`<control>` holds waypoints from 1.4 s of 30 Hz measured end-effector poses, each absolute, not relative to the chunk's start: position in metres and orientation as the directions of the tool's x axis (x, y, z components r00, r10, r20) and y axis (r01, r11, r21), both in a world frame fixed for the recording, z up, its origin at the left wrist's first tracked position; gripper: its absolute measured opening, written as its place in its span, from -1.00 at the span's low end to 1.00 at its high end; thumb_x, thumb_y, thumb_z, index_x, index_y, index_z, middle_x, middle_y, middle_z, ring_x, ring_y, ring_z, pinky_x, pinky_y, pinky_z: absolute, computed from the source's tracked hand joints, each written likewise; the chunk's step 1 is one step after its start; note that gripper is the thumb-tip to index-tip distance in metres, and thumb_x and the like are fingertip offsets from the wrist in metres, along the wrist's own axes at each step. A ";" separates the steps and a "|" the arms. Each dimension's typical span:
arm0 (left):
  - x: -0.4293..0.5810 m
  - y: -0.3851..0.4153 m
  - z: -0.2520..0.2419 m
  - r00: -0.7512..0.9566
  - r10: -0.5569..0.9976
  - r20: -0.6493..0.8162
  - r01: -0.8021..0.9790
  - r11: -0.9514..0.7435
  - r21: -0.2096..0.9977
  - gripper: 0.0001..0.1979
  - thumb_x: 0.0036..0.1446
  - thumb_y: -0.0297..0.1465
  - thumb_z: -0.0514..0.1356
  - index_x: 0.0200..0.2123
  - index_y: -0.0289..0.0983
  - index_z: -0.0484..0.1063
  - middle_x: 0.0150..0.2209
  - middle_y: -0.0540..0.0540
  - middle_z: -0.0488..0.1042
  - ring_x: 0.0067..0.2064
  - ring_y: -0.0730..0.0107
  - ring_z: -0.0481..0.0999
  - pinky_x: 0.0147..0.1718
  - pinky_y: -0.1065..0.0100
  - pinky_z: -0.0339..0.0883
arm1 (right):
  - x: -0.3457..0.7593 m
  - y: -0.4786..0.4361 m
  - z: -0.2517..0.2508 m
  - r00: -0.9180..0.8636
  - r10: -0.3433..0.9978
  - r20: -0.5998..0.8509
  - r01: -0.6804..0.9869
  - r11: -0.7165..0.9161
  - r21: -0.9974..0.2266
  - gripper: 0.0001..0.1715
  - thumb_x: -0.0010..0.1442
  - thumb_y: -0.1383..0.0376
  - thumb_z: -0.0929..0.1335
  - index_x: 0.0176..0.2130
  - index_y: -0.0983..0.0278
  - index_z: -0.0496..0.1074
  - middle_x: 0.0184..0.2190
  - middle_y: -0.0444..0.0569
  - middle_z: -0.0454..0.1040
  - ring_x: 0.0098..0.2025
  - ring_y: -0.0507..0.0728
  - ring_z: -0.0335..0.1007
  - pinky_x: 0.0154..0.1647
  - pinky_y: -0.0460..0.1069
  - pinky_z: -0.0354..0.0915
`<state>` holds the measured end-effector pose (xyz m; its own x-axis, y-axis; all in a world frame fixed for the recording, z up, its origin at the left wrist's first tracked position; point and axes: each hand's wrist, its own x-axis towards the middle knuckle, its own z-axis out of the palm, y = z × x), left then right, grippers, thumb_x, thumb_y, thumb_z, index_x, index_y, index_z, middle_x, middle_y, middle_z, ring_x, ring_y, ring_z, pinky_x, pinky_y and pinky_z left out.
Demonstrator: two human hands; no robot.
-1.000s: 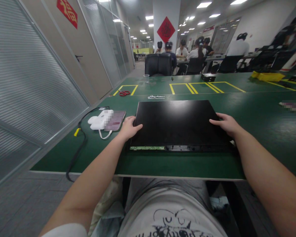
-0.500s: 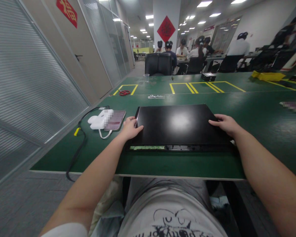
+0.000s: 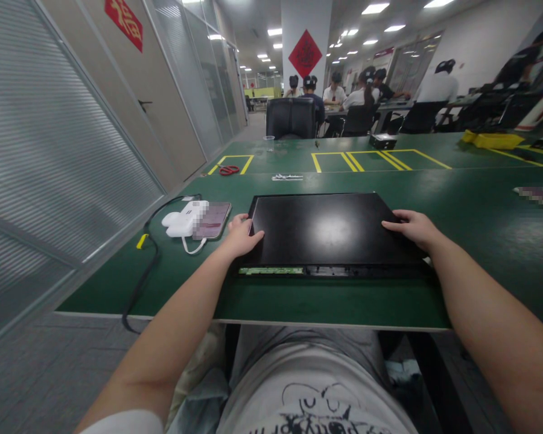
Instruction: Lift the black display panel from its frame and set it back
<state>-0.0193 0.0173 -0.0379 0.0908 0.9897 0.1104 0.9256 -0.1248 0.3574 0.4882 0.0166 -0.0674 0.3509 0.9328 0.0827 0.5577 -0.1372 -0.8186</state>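
A black, glossy display panel (image 3: 321, 232) lies in front of me on the green table, its screen side up. Along its near edge a green circuit board strip (image 3: 270, 271) shows beside a dark frame. My left hand (image 3: 243, 237) grips the panel's left side, thumb on top of the screen. On the opposite side my right hand (image 3: 414, 229) holds the right edge, thumb also on the surface and the other fingers beyond or under the edge, partly hidden.
Left of the panel are a phone (image 3: 212, 220), a white power bank (image 3: 185, 218) and a black cable (image 3: 151, 259). Farther back lie red-handled scissors (image 3: 228, 170), small white parts (image 3: 287, 177), a clear cup (image 3: 268, 143), a black box (image 3: 382, 141) and a yellow item (image 3: 491, 140). Several people sit behind.
The panel's far edge has dropped slightly, and a rim now shows along its far and left sides. Both hands keep nearly the same places on it.
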 end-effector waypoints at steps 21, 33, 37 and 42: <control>-0.020 0.019 -0.042 0.104 0.987 0.124 0.920 -0.143 0.364 -0.51 0.21 -0.15 0.24 0.12 -0.29 0.54 0.37 -0.38 0.27 0.42 -0.27 0.25 0.46 -0.12 0.07 | 0.460 0.002 -0.036 0.331 0.940 0.085 0.634 -0.154 -0.758 -0.52 -0.09 0.24 0.63 -0.11 0.14 0.66 -0.06 0.00 0.66 0.12 0.31 0.55 0.25 0.21 0.41; -0.028 0.020 -0.038 0.113 0.980 0.164 0.894 -0.172 0.413 -0.39 0.19 -0.17 0.27 0.26 -0.27 0.46 0.34 -0.34 0.30 0.40 -0.18 0.33 0.45 -0.02 0.12 | 0.466 0.002 -0.032 0.412 0.911 0.014 0.515 -0.220 -0.829 -0.59 0.05 0.28 0.54 -0.06 0.25 0.64 -0.10 0.10 0.65 0.02 0.23 0.54 0.16 0.07 0.39; -0.034 0.023 -0.035 0.068 0.981 0.179 0.926 -0.129 0.354 -0.45 0.21 -0.17 0.23 0.22 -0.27 0.48 0.30 -0.36 0.38 0.37 -0.21 0.36 0.43 -0.08 0.14 | 0.475 0.001 -0.028 0.457 0.889 0.025 0.544 -0.258 -0.798 -0.63 0.05 0.31 0.51 -0.09 0.25 0.63 -0.10 0.09 0.66 -0.05 0.20 0.56 0.11 0.05 0.41; -0.040 0.026 -0.033 0.059 0.991 0.122 0.957 -0.091 0.274 -0.58 0.26 -0.23 0.15 0.03 -0.36 0.59 0.28 -0.45 0.44 0.39 -0.24 0.36 0.42 -0.05 0.16 | 0.485 0.002 -0.030 0.509 0.861 -0.013 0.545 -0.333 -0.769 -0.67 0.09 0.29 0.47 -0.10 0.26 0.61 -0.22 0.07 0.65 -0.26 0.16 0.54 -0.01 0.08 0.45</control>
<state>-0.0395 0.0264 -0.0326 0.0590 0.9908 0.1218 0.9574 -0.0907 0.2741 0.4845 0.0016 -0.0299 0.5087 0.8608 -0.0126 0.5451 -0.3334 -0.7692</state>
